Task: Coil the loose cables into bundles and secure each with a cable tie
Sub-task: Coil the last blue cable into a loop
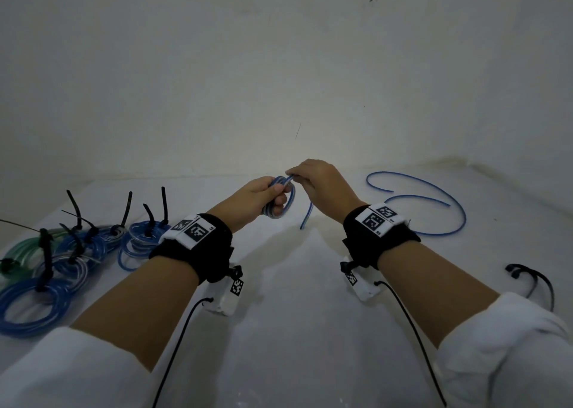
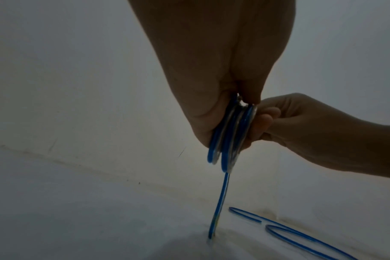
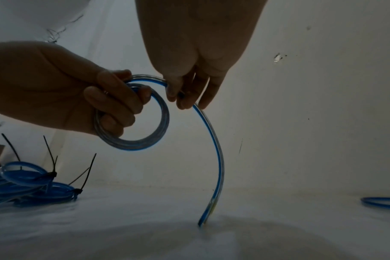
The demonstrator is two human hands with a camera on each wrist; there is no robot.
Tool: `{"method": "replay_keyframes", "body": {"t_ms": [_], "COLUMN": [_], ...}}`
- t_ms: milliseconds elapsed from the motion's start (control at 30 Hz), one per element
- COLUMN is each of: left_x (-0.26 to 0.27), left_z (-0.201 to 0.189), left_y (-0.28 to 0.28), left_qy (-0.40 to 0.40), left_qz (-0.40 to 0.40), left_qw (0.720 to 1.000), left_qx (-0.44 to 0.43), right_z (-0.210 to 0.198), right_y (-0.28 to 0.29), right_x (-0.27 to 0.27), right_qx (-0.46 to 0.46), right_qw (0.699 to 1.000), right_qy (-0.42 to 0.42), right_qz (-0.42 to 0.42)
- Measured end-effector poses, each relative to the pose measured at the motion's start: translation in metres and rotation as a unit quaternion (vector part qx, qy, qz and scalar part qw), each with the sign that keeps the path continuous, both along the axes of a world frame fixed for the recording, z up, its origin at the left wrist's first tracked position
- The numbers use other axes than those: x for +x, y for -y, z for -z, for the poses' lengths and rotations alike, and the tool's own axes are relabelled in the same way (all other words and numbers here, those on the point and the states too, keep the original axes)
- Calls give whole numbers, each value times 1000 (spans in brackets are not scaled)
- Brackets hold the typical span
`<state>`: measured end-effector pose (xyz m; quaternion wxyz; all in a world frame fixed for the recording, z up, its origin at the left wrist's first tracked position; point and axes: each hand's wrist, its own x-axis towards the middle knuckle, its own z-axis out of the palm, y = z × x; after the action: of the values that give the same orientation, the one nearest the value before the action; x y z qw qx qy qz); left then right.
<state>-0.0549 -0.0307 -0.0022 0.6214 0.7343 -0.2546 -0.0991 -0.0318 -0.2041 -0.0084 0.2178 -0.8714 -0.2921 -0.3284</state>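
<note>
While our left hand (image 1: 262,198) is gripping a small coil (image 1: 280,201) of blue cable above the white table (image 1: 294,314), its fingers (image 3: 114,103) are curling through the ring and closing round its strands. Our right hand (image 1: 321,186) is holding the same cable just beside the coil, with thumb and fingertips (image 3: 185,98) pinching the strand where it is leaving the top of the ring. From that pinch the loose tail (image 3: 216,158) is arching downward, and its cut end is touching the table between our wrists. We are seeing the coil edge-on from the left wrist view (image 2: 227,139), its turns lying tight against each other.

To our left, finished bundles (image 1: 46,268) of blue and green cable are lying close together on the table, each one carrying a black cable tie (image 1: 125,209) whose free end is sticking upward. To our right, another loose blue cable (image 1: 434,203) is lying uncoiled in open curves on the table, well apart from our hands. Nearer to us on that side, spare black ties (image 1: 533,279) are lying beside our right sleeve (image 1: 508,345).
</note>
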Motion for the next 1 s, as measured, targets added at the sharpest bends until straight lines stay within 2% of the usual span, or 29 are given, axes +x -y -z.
{"method": "replay_keyframes", "body": {"t_ms": [133, 233, 333, 500, 633, 767, 833, 933, 1000], "left_x": [1, 4, 5, 8, 9, 8, 9, 11, 11], "left_z": [-5, -10, -11, -9, -9, -6, -7, -9, -10], "left_y": [-2, -4, -3, 4, 5, 6, 7, 5, 5], "left_qy": [2, 13, 29, 35, 25, 47, 20, -44, -58], "left_qz": [-22, -44, -79, -147, -162, -137, -125, -104, -102], "left_qw": [997, 990, 985, 969, 965, 968, 962, 942, 936], "left_qx": [-74, -131, -150, -195, -205, -204, -243, -317, -332], "right_z": [10, 17, 19, 15, 19, 15, 15, 15, 15], "right_y": [12, 17, 16, 9, 4, -2, -4, -6, -6], "right_x": [6, 2, -5, -11, -10, -12, -12, -11, -12], "right_qx": [1, 59, 137, 152, 113, 150, 147, 184, 186], "right_qw": [993, 982, 969, 959, 968, 974, 979, 971, 971], "right_qy": [-81, -148, -195, -235, -215, -161, -124, -137, -135], "right_qz": [82, 98, 60, -39, -63, -63, -62, -72, -65]}}
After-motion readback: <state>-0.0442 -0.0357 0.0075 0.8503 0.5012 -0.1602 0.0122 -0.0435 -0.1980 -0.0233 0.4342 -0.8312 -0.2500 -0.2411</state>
